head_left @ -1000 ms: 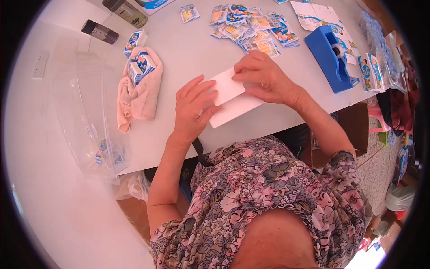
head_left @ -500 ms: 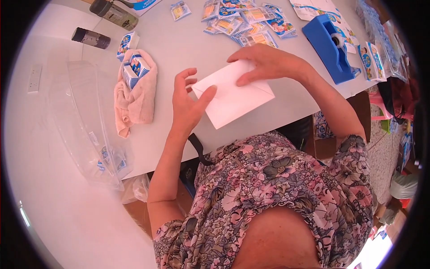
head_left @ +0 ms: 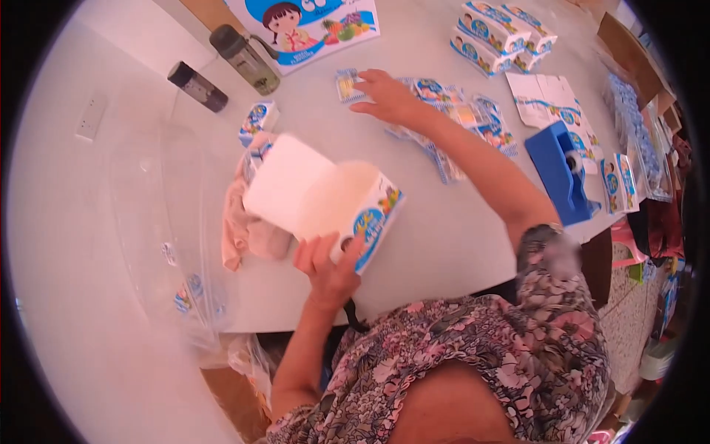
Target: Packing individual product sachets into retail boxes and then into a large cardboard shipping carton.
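L hand point(head_left: 325, 268) fingers grip opened white carton point(head_left: 325, 198) w/ colourful printed side, held up above worktop point(head_left: 444, 244). R hand point(head_left: 384, 96), fingers spread flat, rests on small sachets point(head_left: 458, 118). Blue tape dispenser point(head_left: 560, 172) nearby, right.

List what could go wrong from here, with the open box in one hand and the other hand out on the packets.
1. The left hand grips the open carton only at its lower corner; the opened carton might fold or slip.
2. The right hand rests on a loose heap of small packets; a sweep may scatter them toward the blue tape dispenser.
3. The raised carton hangs over the pink cloth, hiding what lies under it.
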The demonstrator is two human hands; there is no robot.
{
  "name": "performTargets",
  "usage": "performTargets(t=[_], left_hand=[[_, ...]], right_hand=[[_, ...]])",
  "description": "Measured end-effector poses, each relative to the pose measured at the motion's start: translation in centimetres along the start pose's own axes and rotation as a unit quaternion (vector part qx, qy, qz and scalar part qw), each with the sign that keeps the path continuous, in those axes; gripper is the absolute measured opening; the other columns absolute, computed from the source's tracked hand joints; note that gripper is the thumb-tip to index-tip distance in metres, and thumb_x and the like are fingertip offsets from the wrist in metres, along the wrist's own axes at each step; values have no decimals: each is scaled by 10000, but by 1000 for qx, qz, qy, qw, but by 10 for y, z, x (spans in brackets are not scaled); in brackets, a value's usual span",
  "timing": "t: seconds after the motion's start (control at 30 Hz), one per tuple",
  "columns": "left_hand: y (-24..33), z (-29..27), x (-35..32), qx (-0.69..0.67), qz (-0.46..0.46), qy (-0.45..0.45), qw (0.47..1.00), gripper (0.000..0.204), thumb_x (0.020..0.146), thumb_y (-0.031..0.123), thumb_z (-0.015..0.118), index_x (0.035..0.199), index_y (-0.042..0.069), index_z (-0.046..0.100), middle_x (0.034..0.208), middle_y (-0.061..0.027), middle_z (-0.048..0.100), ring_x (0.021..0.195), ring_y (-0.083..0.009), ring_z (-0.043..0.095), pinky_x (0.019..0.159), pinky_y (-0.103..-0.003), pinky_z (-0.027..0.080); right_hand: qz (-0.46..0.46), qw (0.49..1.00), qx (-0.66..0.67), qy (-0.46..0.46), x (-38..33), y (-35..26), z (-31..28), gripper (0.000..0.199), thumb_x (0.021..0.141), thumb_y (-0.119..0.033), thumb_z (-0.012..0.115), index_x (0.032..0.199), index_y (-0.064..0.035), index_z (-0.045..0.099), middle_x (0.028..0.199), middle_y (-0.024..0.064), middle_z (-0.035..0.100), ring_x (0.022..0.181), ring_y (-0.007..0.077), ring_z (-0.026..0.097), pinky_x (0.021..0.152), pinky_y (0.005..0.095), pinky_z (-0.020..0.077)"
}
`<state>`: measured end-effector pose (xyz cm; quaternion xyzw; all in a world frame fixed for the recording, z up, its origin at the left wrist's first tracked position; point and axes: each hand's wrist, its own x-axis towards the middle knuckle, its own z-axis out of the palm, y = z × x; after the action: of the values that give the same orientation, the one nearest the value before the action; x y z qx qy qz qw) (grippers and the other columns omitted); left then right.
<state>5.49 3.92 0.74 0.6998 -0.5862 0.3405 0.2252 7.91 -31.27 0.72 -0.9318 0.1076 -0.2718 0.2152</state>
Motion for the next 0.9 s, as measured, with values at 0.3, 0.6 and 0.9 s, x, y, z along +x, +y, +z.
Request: performTargets(t=[0.3, 0.6, 0.9], left_hand=[[-19, 21, -12, 67, -41, -13, 997, 287, 827, 153, 690, 1058, 322, 698, 1118, 0, 503, 1084, -237, 419, 994, -439, 305], [-21, 33, -27, 8, -41, -96, 994, 330, 771, 98, 700, 1095, 165, 700, 1319, -81, 480, 1269, -357, 325, 1057, -495, 247], [65, 27, 9, -215, 19, -270, 938, 384, 800, 182, 733, 1170, 120, 656, 1436, -155, 435, 1358, -402, 304, 1090, -540, 230]], right_hand=[[78, 952, -251, -154, -14, 17, 50, 603, 968, -534, 421, 1483, -231, 342, 1553, 116, 299, 1431, 374, 251, 1088, 624, 256], [-102, 949, -119, -275, -174, -44, -59, 558, 960, -458, 484, 1439, -181, 409, 1565, 100, 284, 1442, 315, 266, 1149, 601, 165], [94, 987, -116, -60, -344, -88, -81, 550, 874, -379, 636, 1344, -126, 505, 1513, 161, 358, 1441, 326, 275, 1150, 602, 151]])
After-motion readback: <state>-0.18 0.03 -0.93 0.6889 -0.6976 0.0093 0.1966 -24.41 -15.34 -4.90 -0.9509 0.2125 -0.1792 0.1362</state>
